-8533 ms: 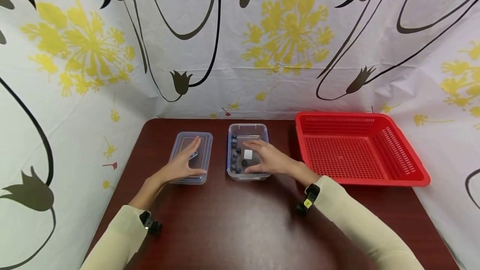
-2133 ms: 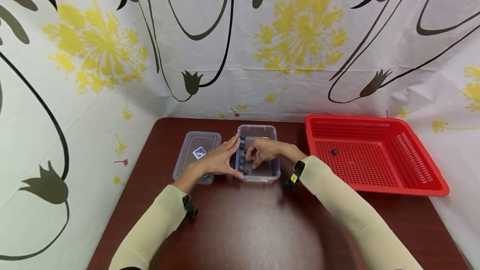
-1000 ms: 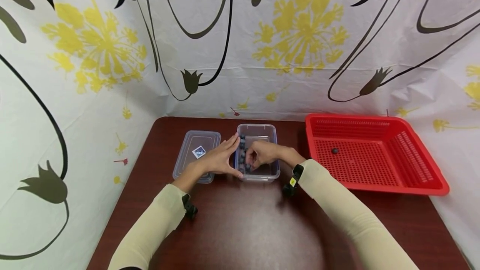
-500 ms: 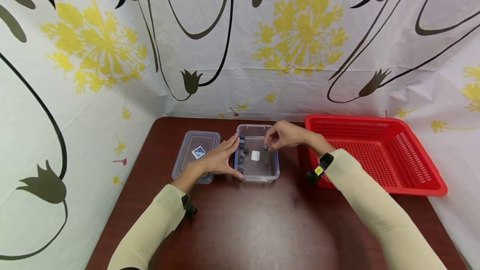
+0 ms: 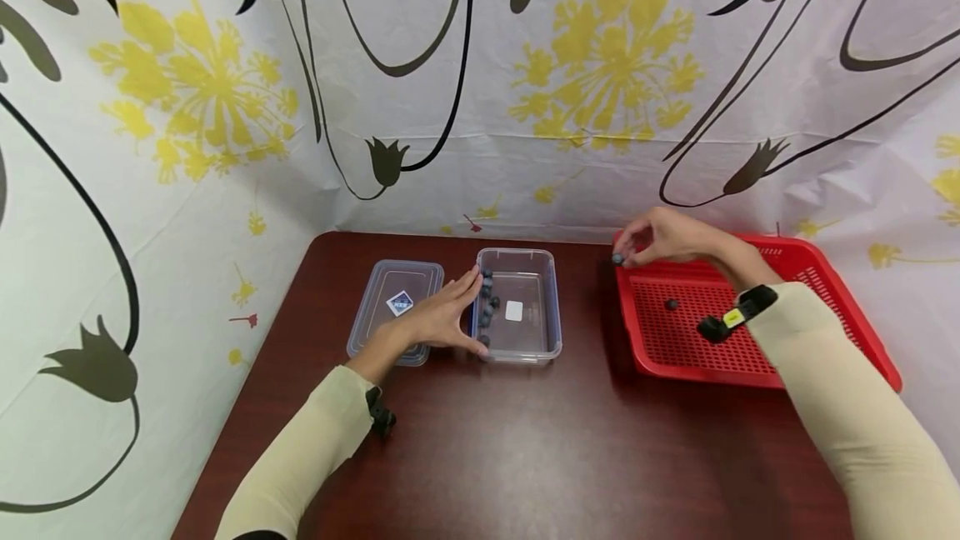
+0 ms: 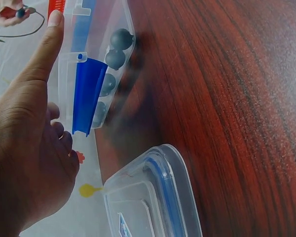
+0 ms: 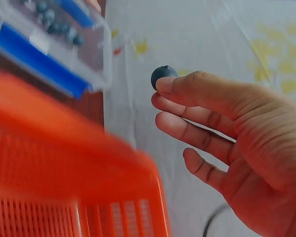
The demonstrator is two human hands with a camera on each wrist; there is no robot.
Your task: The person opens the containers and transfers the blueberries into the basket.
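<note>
A clear plastic box (image 5: 540, 340) with blue clips stands mid-table; several dark blueberries (image 5: 486, 304) lie along its left wall, seen also in the left wrist view as blueberries (image 6: 115, 58). My left hand (image 5: 442, 319) rests flat against the box's left side, fingers straight. My right hand (image 5: 660, 240) hovers over the near-left corner of the red basket (image 5: 840, 307), pinching one blueberry (image 5: 617, 258) at its fingertips; the right wrist view shows that blueberry (image 7: 162, 75). Another blueberry (image 5: 671, 304) lies on the basket floor.
The box's clear lid (image 5: 393, 307), with a small label, lies flat left of the box. The dark red table (image 5: 525, 457) is walled on three sides by a flowered white sheet (image 5: 480, 90). The basket (image 7: 64, 163) fills the table's right side.
My right hand lifted a blueberry out of the box and carried it right, to above the basket's corner. The left hand stayed against the box.
</note>
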